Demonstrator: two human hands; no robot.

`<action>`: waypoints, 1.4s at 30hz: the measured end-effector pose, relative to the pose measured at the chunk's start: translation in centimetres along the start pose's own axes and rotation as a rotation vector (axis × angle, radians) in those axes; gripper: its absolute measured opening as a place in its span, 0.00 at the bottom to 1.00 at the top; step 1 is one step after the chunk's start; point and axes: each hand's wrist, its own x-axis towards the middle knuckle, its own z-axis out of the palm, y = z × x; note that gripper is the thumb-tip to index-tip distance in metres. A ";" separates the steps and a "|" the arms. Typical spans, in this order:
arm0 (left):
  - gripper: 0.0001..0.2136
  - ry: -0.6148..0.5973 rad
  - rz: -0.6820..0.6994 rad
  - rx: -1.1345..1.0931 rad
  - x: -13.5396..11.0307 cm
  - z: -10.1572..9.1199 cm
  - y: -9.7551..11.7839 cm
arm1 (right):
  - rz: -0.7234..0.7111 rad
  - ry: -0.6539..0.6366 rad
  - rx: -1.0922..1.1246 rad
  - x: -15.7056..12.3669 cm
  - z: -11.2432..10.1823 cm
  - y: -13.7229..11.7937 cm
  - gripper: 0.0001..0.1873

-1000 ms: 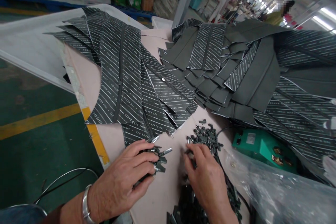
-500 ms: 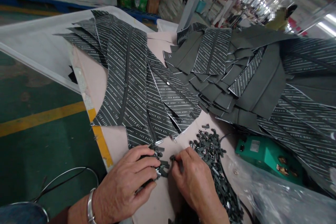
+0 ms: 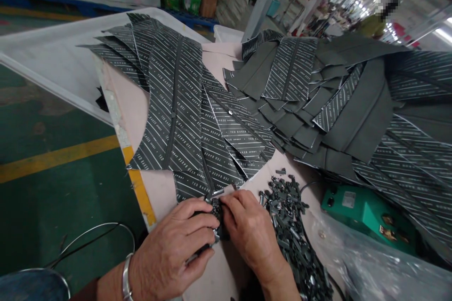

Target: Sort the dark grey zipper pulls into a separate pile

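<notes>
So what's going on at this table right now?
A person's left hand is closed around a clutch of small dark metal zipper sliders, and the right hand touches them with its fingertips by the zip end of a grey white-striped fabric panel. A loose heap of sliders lies right of the hands, beside a green metal box.

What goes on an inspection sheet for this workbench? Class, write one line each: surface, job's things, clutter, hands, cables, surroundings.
Surface: pink table, yellow tape along its edge.
Job's things: bunch of zipper pulls between the hands; loose pile of pulls beside it; striped fabric panels fanned out behind.
Clutter: green box, clear plastic bag.
Hands: left hand closed around the bunch; right hand touching it with its fingertips.
Cables: thin wire looped over the floor.
Surroundings: green floor with yellow line; white bin; a person far off.
</notes>
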 end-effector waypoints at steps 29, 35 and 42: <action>0.08 0.022 0.010 -0.038 0.0 0.1 0.0 | 0.019 -0.095 0.219 -0.4 -0.3 -0.8 0.16; 0.07 0.005 0.015 -0.036 0.1 0.1 0.2 | 0.093 -0.115 0.106 0.5 -0.1 -0.3 0.08; 0.06 0.007 -0.002 -0.045 -0.4 0.6 -0.2 | -0.074 -0.040 -0.010 1.8 0.4 -1.2 0.15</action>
